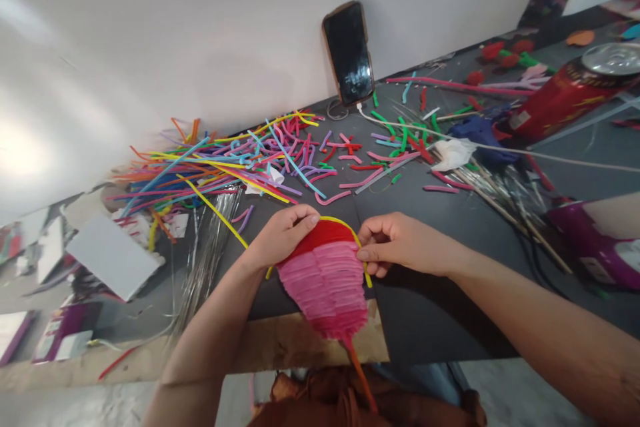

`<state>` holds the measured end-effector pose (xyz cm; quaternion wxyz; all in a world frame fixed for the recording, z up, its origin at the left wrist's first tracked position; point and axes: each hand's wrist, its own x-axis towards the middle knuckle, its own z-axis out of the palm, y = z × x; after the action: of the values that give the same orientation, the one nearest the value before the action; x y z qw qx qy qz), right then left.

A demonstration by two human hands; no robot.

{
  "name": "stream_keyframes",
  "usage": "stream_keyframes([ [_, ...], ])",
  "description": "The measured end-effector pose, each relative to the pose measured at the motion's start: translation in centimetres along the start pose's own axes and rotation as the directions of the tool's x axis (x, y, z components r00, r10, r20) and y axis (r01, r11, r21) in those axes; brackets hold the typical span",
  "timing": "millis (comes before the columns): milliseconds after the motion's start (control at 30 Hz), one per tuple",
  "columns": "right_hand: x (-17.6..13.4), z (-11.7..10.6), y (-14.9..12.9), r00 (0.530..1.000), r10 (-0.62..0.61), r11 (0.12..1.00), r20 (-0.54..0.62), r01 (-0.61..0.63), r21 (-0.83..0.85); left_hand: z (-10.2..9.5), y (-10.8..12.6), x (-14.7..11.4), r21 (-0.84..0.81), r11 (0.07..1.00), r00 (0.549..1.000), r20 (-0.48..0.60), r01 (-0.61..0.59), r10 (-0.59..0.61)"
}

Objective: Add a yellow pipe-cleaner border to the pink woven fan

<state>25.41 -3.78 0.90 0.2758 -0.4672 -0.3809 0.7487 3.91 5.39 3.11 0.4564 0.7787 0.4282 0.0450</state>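
Holding the fan between them, the two hands had it upright over the near edge of the table, its broad red end away from the person and its stem hanging toward the lap. The left hand had thumb and fingers closed on the upper left rim, with a yellow strip coming out from under the thumb. The right hand pinched that strip between thumb and forefinger against the right side, its other fingers curled loosely below, and a short yellow end showed beneath. Another yellow length ran up to the left wrist; whether it joined the strip could not be told. The fan looked light, its face soft and fuzzy, made of rows laid close together, so it would probably grip well but crush or part under a hard squeeze. The strip seemed bendy, likely to hold a curve yet spring off a little if let go. The rim, pinched at two places well apart, looked the best hold; the narrow neck above the stem seemed the weak point, poor for lifting. Beyond lay a heap of coloured strips, and a phone leaned against the wall.
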Motion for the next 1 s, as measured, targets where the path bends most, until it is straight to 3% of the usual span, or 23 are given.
stream_keyframes([
  [200, 0.3, 0.2, 0.5, 0.996, -0.075, 0.997, -0.054, 0.077, 0.026, -0.1, -0.4, 0.2, -0.021, 1.0, 0.999, -0.036, 0.019, -0.02],
  [700, 0.7, 0.5, 1.0, 0.979, -0.151, 0.961, -0.138, 0.113, -0.251, 0.5, -1.2, 1.1, -0.043, 0.999, 0.999, -0.051, -0.001, -0.001],
  [900, 0.7, -0.2, 0.8, 0.97, -0.184, 0.955, -0.157, 0.139, -0.263, 0.6, -0.9, 1.1, 0.143, 0.987, 0.973, -0.207, -0.074, 0.103],
  [1000, 0.6, -0.7, 0.6, 0.962, -0.213, 0.955, -0.169, 0.168, -0.246, 0.2, -0.7, 0.3, 0.246, 0.965, 0.904, -0.387, -0.088, 0.181],
])
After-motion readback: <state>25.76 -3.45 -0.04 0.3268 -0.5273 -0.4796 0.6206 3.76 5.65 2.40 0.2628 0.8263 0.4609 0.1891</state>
